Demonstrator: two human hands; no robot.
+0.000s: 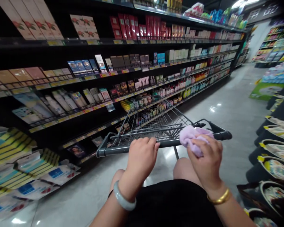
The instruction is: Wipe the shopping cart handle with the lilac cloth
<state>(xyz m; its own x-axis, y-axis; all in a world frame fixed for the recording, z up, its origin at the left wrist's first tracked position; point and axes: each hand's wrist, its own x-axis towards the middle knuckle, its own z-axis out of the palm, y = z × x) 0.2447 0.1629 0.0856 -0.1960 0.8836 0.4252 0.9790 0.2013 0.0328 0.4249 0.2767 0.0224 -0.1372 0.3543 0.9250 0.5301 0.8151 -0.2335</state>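
Observation:
My left hand [143, 159] is wrapped round the dark handle bar [119, 150] of a wire shopping cart [153, 119]. A pale bangle circles that wrist. Bunched in my right hand [205, 157] is a light purple cloth [195, 138], pressed against the right part of the same bar. The fingers bend over the cloth, and the bar behind it is hidden. A gold bracelet sits on the right wrist. Through the wire mesh of the cart basket, shelf goods show.
Long shelves [85, 110] of boxed and bottled goods run along the left. Yellow-striped packages [26, 170] are stacked at the near left. Dark tubs [278, 145] with packets line the right side. Grey shiny floor [227, 104] stretches ahead between them, past a green-based stack [265, 90].

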